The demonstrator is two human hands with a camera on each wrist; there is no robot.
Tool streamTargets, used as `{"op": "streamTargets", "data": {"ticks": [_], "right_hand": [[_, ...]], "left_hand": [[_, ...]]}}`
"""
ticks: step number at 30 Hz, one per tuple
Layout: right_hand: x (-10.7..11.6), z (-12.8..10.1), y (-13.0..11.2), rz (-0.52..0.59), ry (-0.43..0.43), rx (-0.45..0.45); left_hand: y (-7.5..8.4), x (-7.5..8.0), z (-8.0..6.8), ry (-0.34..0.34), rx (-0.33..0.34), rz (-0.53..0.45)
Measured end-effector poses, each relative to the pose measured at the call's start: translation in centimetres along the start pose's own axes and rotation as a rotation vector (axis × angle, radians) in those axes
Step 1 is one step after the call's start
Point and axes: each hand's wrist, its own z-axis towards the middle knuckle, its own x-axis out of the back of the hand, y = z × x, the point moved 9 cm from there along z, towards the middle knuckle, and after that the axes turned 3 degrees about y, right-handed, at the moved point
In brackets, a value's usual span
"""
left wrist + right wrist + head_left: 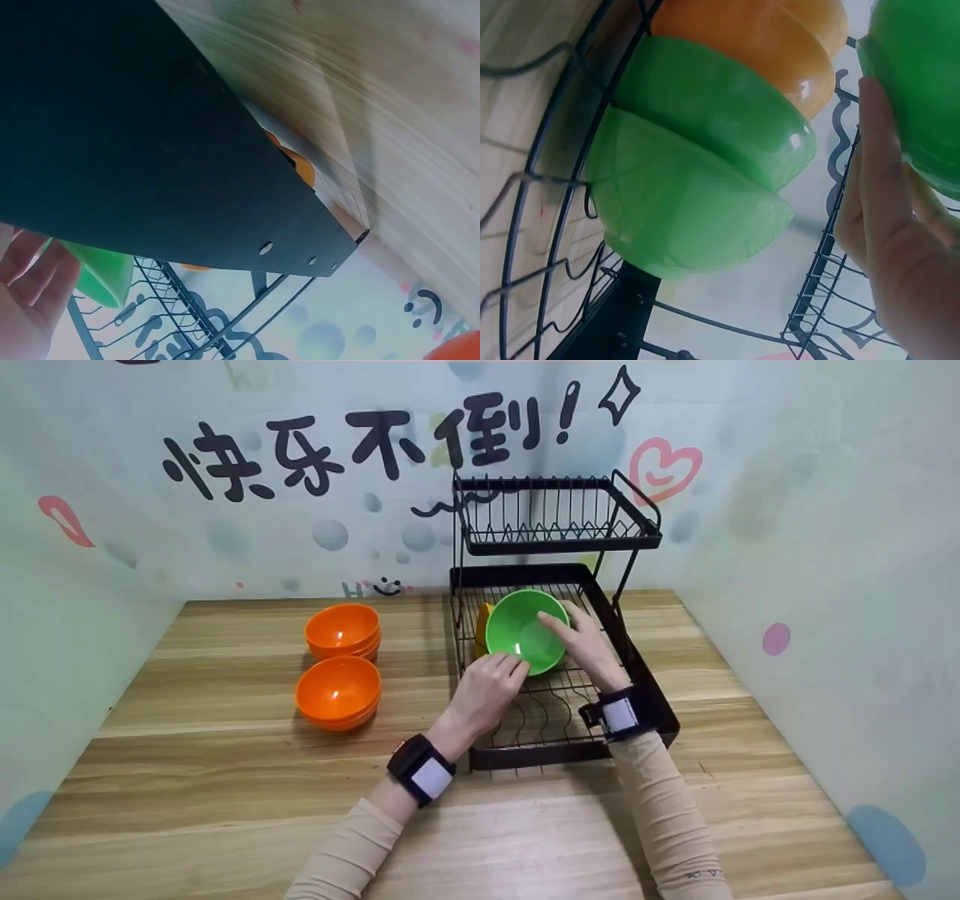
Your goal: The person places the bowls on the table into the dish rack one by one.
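1. My left hand grips the near rim of the green bowl, fingers curled over its edge.
2. My right hand holds the bowl's far right rim, thumb inside and fingers behind.
3. The bowl stands tilted on its edge in the lower tier of the black dish rack, opening towards me.
4. The right wrist view shows more green and orange bowls nested behind it.
5. Two orange bowl stacks sit on the wooden table, left of the rack.
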Motion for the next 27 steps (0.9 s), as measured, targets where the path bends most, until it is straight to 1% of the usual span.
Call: {"op": "streamTargets", "data": {"ticks": [5,9,13,19,21,24,27], "right_hand": [[0.8,0.1,-0.1,-0.068,0.047,0.018],[1.7,0.1,-0.2,-0.117,0.099,0.032],[2.6,0.1,-0.1,-0.126,0.159,0.025],[3.9,-0.2,-0.1,-0.078,0.247,0.017],[4.3,-0.2,-0.1,-0.059,0.271,0.013],[5.0,-0.3,0.0,-0.047,0.313,0.020],[5.8,-0.4,0.0,-0.055,0.371,0.034]], "left_hand": [[-0.8,-0.1,-0.4,0.023,0.044,-0.016],[-2.0,-0.4,-0.7,0.010,0.121,-0.045],[-3.5,-1.1,-1.3,-0.055,0.241,-0.053],[-6.1,-2.3,-2.7,-0.198,0.472,-0.003],[-6.7,-2.6,-3.3,-0.232,0.539,0.003],[-7.6,-2.9,-4.0,-0.259,0.615,0.002],[-8.1,-3.0,-4.5,-0.273,0.659,0.012]]}}
